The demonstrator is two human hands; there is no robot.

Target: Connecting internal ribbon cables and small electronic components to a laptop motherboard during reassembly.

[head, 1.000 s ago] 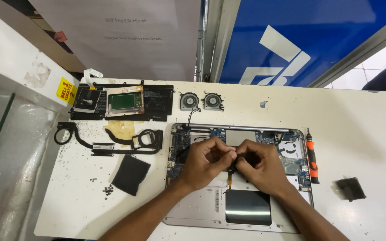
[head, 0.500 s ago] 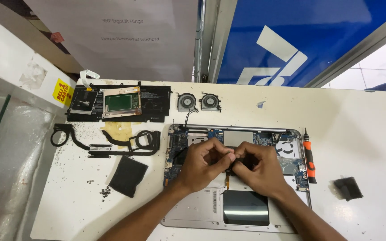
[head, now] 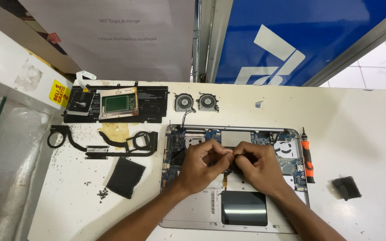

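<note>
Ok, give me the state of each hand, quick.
Left hand: fingers pinched on a small part over the opened laptop; the part cannot be told.
Right hand: pinched on the same spot.

We see a white table (head: pixel 358 129) flecked with small dark specks, carrying a silver opened laptop chassis (head: pixel 188 214) with a blue circuit board (head: pixel 173 154) at its 10 o'clock and a glossy black touchpad (head: pixel 244 208) at its 6 o'clock. At 3 o'clock of the chassis we note a screwdriver (head: pixel 308 157) in black with an orange grip, and beyond it at 4 o'clock a black pad (head: pixel 346 187). At 9 to 11 o'clock we record a black foam square (head: pixel 125 177), a black heat pipe assembly (head: pixel 108 142), a black battery panel (head: pixel 150 105) bearing a green board (head: pixel 118 103) framed in copper, and two grey fans (head: pixel 196 102) with black blades.
</note>
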